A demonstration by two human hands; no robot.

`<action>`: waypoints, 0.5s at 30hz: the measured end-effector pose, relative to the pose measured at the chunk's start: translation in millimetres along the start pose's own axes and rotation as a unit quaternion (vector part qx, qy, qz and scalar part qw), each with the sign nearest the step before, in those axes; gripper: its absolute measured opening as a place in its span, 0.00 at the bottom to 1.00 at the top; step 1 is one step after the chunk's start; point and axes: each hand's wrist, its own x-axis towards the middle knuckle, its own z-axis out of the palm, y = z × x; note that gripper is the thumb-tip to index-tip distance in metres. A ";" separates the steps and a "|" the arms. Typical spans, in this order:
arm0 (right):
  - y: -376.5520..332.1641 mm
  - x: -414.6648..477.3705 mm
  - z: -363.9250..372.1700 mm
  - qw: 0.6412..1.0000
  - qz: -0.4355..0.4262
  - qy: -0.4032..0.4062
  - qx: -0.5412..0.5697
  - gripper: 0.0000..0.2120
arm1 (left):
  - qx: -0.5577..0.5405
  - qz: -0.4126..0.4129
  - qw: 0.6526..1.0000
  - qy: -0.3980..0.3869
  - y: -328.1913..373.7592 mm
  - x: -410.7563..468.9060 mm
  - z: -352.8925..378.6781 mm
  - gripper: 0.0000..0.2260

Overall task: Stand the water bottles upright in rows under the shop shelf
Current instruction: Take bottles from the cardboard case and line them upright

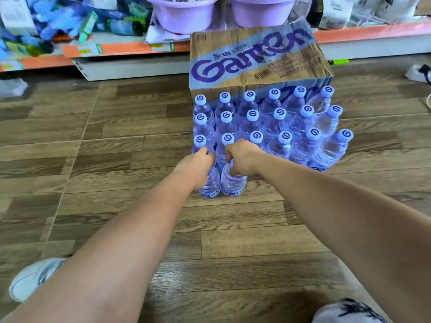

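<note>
Several clear water bottles [279, 122] with pale blue caps stand upright in three rows on the wooden floor, in front of a cardboard Ganten box [254, 59]. Two more bottles stand side by side nearer to me, starting a fourth row at the left. My left hand [198, 164] grips the top of the left one [211, 186]. My right hand [241, 157] grips the top of the right one [233, 185]. Both caps are hidden under my fingers.
The shop shelf [130, 50] with an orange edge runs along the back, carrying packaged goods and two purple tubs [184, 12]. My white shoe [35, 278] is at the lower left, my knee [347, 311] at the lower right. A green lighter [338, 62] lies right of the box.
</note>
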 end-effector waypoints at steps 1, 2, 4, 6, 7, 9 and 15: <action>0.1 0.3 -0.1 1.000 0.001 0.002 0.000 0.15 | -0.006 -0.005 1.000 -0.002 -1.0 0.6 1.6 0.09; 0.2 0.7 -0.1 1.000 0.003 0.005 0.001 0.15 | -0.015 -0.010 1.000 -0.004 -3.0 1.8 3.1 0.09; -0.6 0.3 0.1 1.000 0.002 0.011 -0.001 0.15 | -0.029 -0.019 0.999 -0.005 -7.2 4.3 2.9 0.10; -0.7 -0.3 2.4 1.000 0.002 0.012 -0.008 0.15 | -0.031 -0.019 0.999 -0.010 -11.2 7.9 1.7 0.12; -1.2 -0.3 4.5 1.000 0.004 0.011 -0.008 0.15 | -0.032 -0.017 0.999 -0.012 -12.9 8.9 1.7 0.12; -4.2 0.6 9.0 1.000 0.006 0.012 -0.001 0.15 | -0.042 -0.013 0.999 -0.010 -15.6 9.0 3.4 0.12; -11.8 3.6 14.5 1.000 0.006 0.016 -0.020 0.15 | -0.054 -0.012 0.998 0.013 -16.8 4.3 4.0 0.08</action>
